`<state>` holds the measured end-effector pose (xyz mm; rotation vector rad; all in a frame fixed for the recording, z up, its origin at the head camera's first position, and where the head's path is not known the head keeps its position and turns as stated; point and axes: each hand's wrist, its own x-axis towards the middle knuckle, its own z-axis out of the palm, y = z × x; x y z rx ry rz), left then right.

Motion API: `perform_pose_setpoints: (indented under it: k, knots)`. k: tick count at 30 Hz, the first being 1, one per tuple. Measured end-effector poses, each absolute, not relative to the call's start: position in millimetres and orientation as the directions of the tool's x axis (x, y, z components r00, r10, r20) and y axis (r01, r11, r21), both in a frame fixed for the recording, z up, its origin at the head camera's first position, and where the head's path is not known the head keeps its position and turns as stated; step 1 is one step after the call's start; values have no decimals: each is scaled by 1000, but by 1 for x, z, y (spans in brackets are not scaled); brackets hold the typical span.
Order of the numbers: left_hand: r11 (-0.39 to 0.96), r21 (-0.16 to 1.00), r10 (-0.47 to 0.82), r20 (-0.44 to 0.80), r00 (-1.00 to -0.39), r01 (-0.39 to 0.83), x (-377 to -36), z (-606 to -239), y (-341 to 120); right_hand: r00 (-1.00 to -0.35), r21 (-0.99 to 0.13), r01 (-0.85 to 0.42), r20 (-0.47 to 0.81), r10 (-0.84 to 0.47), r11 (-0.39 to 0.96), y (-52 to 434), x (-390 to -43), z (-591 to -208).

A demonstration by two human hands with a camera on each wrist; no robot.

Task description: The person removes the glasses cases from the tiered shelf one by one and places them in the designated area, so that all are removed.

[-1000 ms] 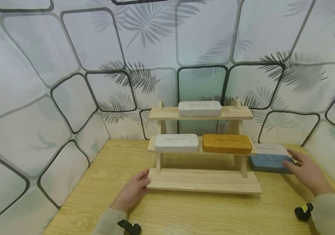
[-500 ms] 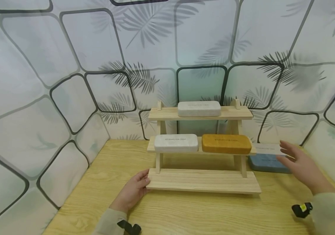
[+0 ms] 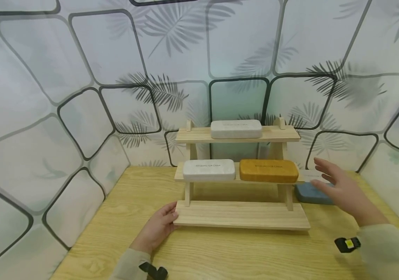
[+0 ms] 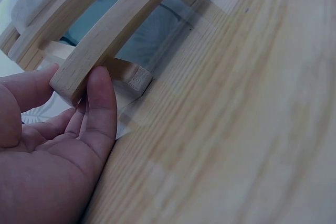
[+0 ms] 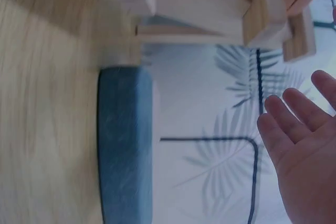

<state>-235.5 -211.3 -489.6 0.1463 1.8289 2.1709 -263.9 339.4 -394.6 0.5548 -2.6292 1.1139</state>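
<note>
A three-tier wooden display stand [image 3: 241, 214] is in the middle of the head view. My left hand [image 3: 155, 228] grips the left end of its bottom shelf; the left wrist view shows the thumb and a finger [image 4: 101, 98] pinching the board. Raised to the right of the stand, my right hand [image 3: 343, 194] has its fingers extended and holds nothing. Beyond it lies a blue glasses case [image 3: 313, 193], partly covered by the hand, with a pale glasses case [image 3: 312, 175] behind. The right wrist view shows the blue case's side [image 5: 123, 145] apart from the fingers.
A white glasses case [image 3: 236, 129] sits on the top shelf. Another white case [image 3: 208, 170] and an orange case [image 3: 268, 171] stand side by side on the middle shelf. A patterned cloth [image 3: 181, 46] surrounds the wooden table [image 3: 220, 252] at the back and sides.
My right hand has moved away from the blue case, leftward and up, toward the stand. The left hand keeps its grip, and the cases stay where they were.
</note>
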Motion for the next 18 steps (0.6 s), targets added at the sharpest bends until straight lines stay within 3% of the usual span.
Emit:
perform_pose_setpoints:
  k: [18]
  knots:
    - [-139, 978, 292, -111, -950, -157, -235, -489, -211, -891, -598, -454, 322, -320, 661, 288, -260, -376]
